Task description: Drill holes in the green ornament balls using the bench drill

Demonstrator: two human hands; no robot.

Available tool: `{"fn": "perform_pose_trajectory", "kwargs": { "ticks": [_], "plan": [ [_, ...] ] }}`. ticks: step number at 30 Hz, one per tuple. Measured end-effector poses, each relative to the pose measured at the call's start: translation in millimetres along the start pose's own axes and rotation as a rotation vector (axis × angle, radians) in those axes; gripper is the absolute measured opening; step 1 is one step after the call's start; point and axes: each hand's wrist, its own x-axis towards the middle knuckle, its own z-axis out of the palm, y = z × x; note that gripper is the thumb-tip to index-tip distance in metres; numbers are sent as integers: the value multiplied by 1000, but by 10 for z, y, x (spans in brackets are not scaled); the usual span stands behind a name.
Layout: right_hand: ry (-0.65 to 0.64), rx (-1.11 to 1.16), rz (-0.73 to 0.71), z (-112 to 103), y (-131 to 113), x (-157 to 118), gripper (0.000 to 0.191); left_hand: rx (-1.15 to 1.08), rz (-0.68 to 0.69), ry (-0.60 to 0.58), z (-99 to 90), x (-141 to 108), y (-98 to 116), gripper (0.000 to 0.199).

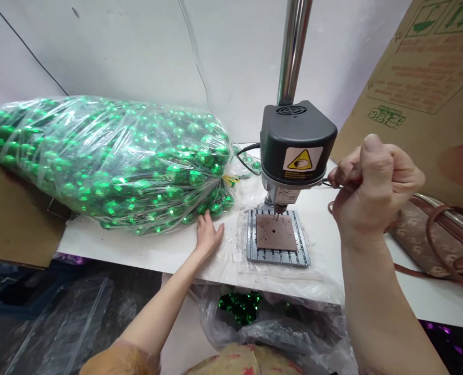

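Over at the little drill press, the right hand has a thin wire pinched tight in its fingers, while the left hand lies open on the table, right by a bag of green baubles.

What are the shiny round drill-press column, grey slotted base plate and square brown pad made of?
The shiny round column looks like chromed steel: mirror reflections. The grey slotted base plate seems cast metal: matte, ridged. The square brown pad looks like rubber or leather: matte, unclear which.
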Motion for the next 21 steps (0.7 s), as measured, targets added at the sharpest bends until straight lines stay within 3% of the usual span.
{"fn": "perform_pose_trajectory", "kwargs": {
  "ticks": [3,5,10,12,14,16,17,19,21],
  "plan": [
    [4,5,-16,-6,10,-1,45,-34,81,-125,59,268,-38,87],
    [0,4,-27,-10,15,-4,45,32,137,-152,16,354,-86,85],
    [-2,-4,-36,-2,-3,-14,45,173,153,-128,-290,440,-61,40],
    [6,1,-31,8,-12,-15,45,116,233,-36,-338,467,83,33],
    [13,5,-28,14,-16,-16,45,-6,436,12,-298,535,303,30],
    [15,3,-31,15,-14,-16,45,-90,639,-61,-192,672,554,28],
    [14,-1,-32,14,-12,-16,45,-86,679,-137,-128,766,674,31],
    [13,-8,-30,8,-10,-16,46,-10,616,-285,-1,980,872,37],
    [9,-9,-18,-1,-10,-12,48,52,508,-351,103,1185,998,27]
  ]
}}
